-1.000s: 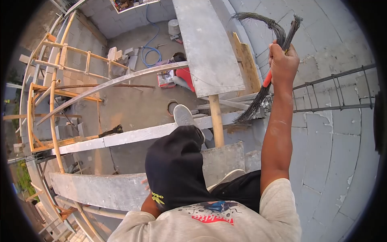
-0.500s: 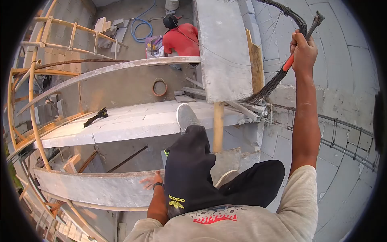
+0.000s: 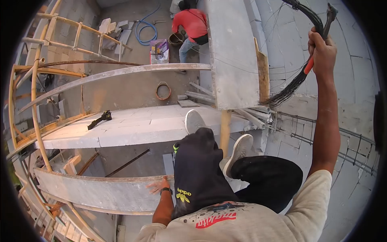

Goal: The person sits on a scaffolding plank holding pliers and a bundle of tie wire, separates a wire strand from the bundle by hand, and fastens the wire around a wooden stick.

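My right hand (image 3: 322, 52), raised at the upper right, is closed round a bundle of dark wire (image 3: 288, 90) and a tool with an orange handle (image 3: 309, 65). The tool's dark head sticks out above my fist, and the wire's loose ends hang down to the left. Lower down, my left hand (image 3: 159, 184) rests with spread fingers on the upper edge of a grey plank (image 3: 105, 192). One of my shoes (image 3: 194, 121) is at the front edge of the pale block wall top (image 3: 137, 126); the other (image 3: 238, 153) is beside a wooden post (image 3: 225, 131).
A long grey board (image 3: 234, 52) runs up from the post. Beyond the wall a person in red (image 3: 191, 25) bends over a bucket (image 3: 175, 39). Bamboo scaffolding (image 3: 36, 109) stands left. A rebar cage (image 3: 346, 145) crosses the right side. A black tool (image 3: 99, 119) lies on the wall.
The view has shifted, showing more of the wall top. My left hand has come into fuller view on the plank. My back shoe has lifted forward. The person in red has moved toward the bucket.
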